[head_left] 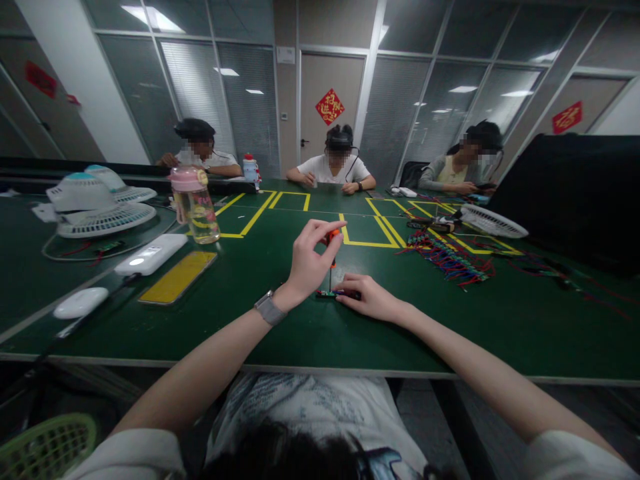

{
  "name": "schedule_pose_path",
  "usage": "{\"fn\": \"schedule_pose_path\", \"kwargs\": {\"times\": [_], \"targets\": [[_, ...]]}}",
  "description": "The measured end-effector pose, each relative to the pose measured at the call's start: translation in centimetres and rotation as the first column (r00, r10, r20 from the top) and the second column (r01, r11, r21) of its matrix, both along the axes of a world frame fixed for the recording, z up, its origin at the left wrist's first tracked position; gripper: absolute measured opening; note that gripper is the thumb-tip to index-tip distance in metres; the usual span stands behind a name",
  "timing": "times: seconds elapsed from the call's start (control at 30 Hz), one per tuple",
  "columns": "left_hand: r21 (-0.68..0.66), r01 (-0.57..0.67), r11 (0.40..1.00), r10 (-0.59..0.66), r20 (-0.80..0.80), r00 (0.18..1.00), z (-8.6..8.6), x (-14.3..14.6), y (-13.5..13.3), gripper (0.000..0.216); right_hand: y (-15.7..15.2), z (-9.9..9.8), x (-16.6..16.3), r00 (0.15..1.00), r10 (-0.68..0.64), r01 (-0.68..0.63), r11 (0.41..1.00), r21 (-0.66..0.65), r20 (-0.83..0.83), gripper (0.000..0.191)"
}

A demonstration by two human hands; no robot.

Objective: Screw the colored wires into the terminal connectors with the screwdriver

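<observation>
My left hand (313, 257), with a watch on its wrist, is closed around the orange handle of a screwdriver (333, 257). The screwdriver stands upright, its thin shaft pointing down at a small green circuit board (326, 294) on the table. Whether the tip touches a screw is too small to tell. Low on the table, my right hand (367, 297) has its fingers closed at the board's right end, holding it down. A dark piece shows under those fingers, partly hidden.
On the green table (280, 340), a yellow-screened phone (177, 278), a white power strip (151, 255) and a drink bottle (197, 207) are at left. A row of wired circuit boards (447, 257) lies at right, near a white fan grille (493, 221). Several people sit across.
</observation>
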State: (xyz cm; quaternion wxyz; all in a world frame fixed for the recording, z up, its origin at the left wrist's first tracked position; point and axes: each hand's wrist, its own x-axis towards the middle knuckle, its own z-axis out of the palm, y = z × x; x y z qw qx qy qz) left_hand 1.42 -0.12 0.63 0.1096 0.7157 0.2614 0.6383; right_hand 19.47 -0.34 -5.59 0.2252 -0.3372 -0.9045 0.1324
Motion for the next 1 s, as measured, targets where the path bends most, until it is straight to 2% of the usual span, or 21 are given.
{"fn": "schedule_pose_path", "kwargs": {"times": [0.17,0.3,0.4,0.6,0.87,1.0], "targets": [[0.023,-0.037,0.999,0.038,-0.033,0.999,0.13,-0.13,-0.18,0.02,-0.04,0.03,0.03,1.0,-0.006,0.006,1.0,-0.005,0.0,0.025],[-0.017,0.052,0.998,-0.053,-0.042,0.998,-0.08,-0.29,0.0,0.031,-0.08,0.09,0.02,1.0,-0.004,0.004,1.0,-0.005,-0.001,0.025],[-0.064,0.097,0.993,-0.098,-0.008,0.995,-0.18,-0.23,0.11,0.031,-0.04,0.08,0.0,1.0,-0.005,0.005,1.0,-0.001,0.001,0.025],[-0.008,-0.007,1.0,0.007,-0.031,0.999,0.17,-0.03,-0.26,0.019,0.01,-0.05,0.03,1.0,0.009,-0.009,1.0,0.009,-0.004,0.024],[-0.048,0.086,0.995,-0.087,-0.021,0.996,-0.27,-0.19,0.07,0.031,-0.05,0.12,-0.05,1.0,0.007,-0.007,1.0,0.011,0.007,0.024],[-0.078,0.081,0.994,-0.079,0.02,0.997,-0.34,-0.03,0.22,0.027,0.01,0.02,-0.01,1.0,0.007,-0.007,1.0,0.014,0.009,0.024]]}}
